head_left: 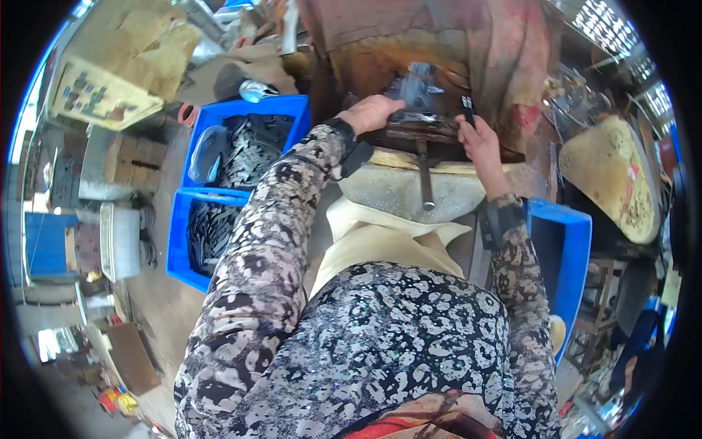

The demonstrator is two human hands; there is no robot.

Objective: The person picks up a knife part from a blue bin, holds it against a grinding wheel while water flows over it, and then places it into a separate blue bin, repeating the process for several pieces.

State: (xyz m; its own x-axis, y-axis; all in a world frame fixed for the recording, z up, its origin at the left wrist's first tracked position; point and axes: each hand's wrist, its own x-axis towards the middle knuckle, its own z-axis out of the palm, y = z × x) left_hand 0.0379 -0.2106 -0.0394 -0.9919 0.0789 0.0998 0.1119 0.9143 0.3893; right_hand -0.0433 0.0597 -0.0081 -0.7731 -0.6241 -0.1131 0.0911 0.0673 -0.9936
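Our right hand grasps a black piece. Our left hand nears metal machinery; we cannot tell its grip.

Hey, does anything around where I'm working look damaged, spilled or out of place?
Mostly grime: the reddish sheet beyond your left hand and right hand is blotched brown, and the pale rounded panel on the right looks stained. No spill stands out.

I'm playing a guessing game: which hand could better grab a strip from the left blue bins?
Probably the left hand: it is nearer the blue bins and their dark strips. The right hand is farther away and holds a black piece.
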